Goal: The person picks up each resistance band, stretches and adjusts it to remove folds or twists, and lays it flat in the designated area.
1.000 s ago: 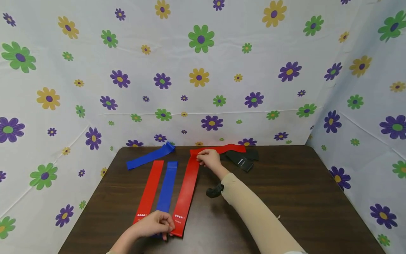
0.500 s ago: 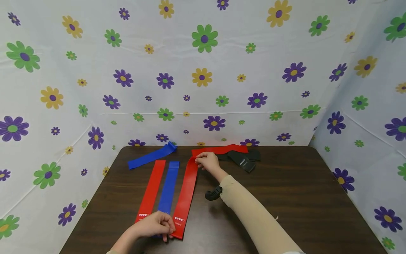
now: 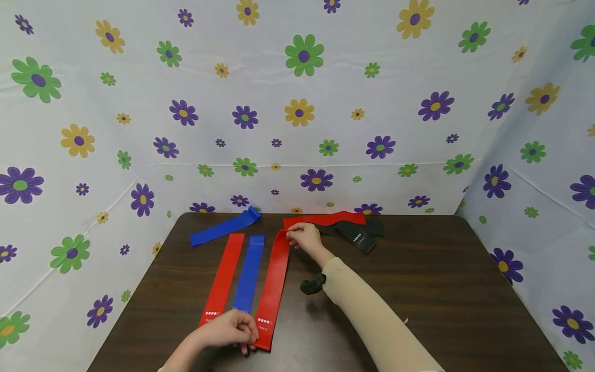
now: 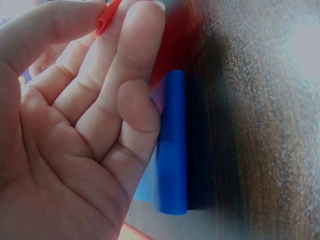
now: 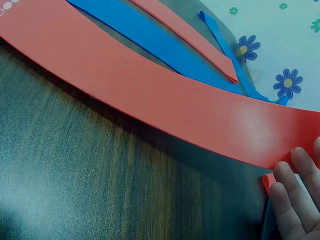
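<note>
A flat red resistance band (image 3: 273, 289), marked "Heavy" and four dots out of a row, stretches front to back between my hands. My left hand (image 3: 228, 330) pinches its near end; the left wrist view shows the red edge (image 4: 106, 20) between thumb and fingers. At the far end, my right hand (image 3: 305, 238) pinches the band, which curves up slightly there. In the right wrist view the band bows above the wood, its far tip running out of frame by my fingers (image 5: 295, 192). A blue band (image 3: 250, 274) lies just left, its near end partly hidden by my left hand.
Another red band (image 3: 223, 274) lies left of the blue one. A second blue band (image 3: 223, 230) slants at the back left. Behind my right hand, a red band (image 3: 334, 218) overlaps black bands (image 3: 355, 235) near the table's (image 3: 418, 289) back edge, before a flowered cloth (image 3: 260, 93).
The far end of the held red band has come slightly toward me with my right hand, parting from the red band behind it. My left hand stays at the near end.
</note>
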